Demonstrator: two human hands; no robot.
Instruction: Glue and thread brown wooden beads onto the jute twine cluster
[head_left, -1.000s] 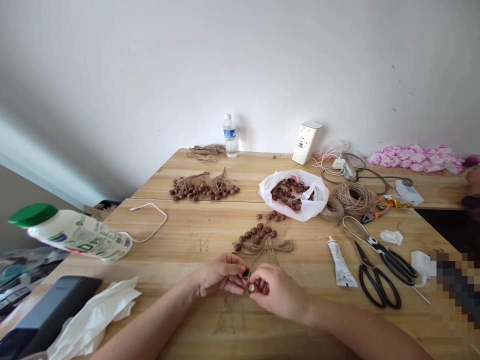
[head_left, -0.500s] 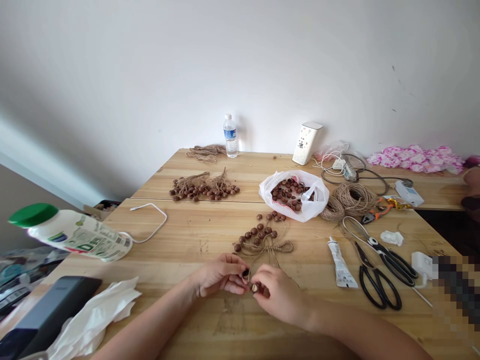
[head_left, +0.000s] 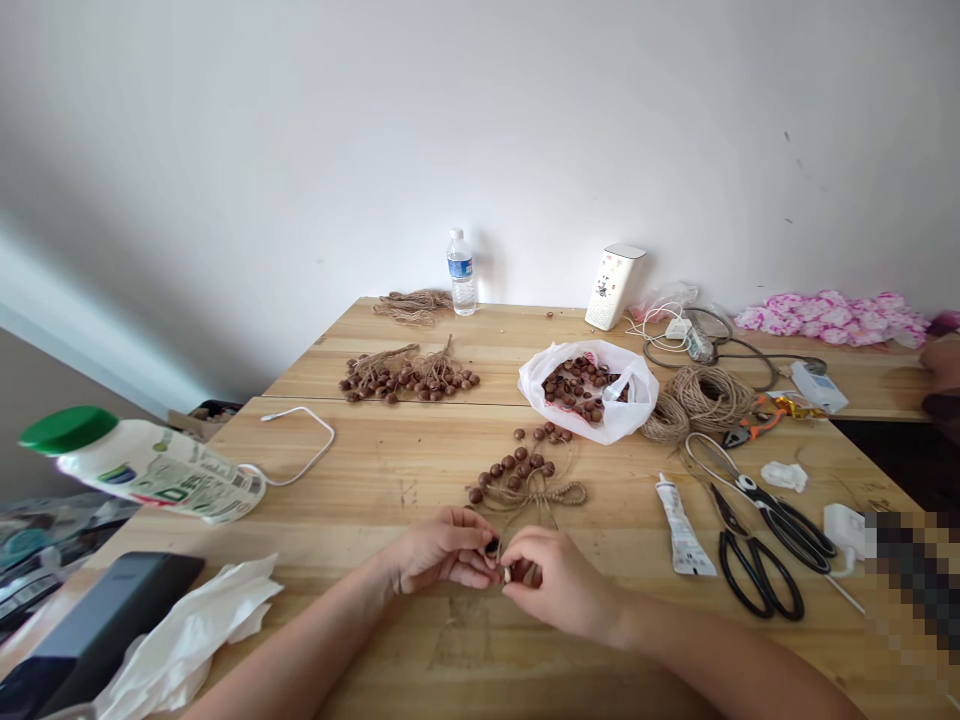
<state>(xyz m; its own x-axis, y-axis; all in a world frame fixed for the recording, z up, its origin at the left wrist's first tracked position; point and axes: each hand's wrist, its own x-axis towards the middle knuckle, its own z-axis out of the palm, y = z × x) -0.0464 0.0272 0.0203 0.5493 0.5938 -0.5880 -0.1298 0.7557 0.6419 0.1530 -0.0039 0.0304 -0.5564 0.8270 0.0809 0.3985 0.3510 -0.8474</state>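
Observation:
My left hand and my right hand meet at the near middle of the wooden table. Both are closed in a pinch. The left fingers grip a dark bead on jute twine. The right fingers pinch a small brown bead with a pale hole. The twine runs up from my fingers to a knotted bundle of brown beads on twine lying just beyond my hands.
A white bag of beads, twine coils, black scissors, a glue tube and pliers lie right. Strung bead clusters and a water bottle sit farther back. A white bottle, tissue and a dark device are left.
My right fingers shifted slightly, turning the small bead and bringing it closer to the left fingertips. The left hand and the bundle stayed in place.

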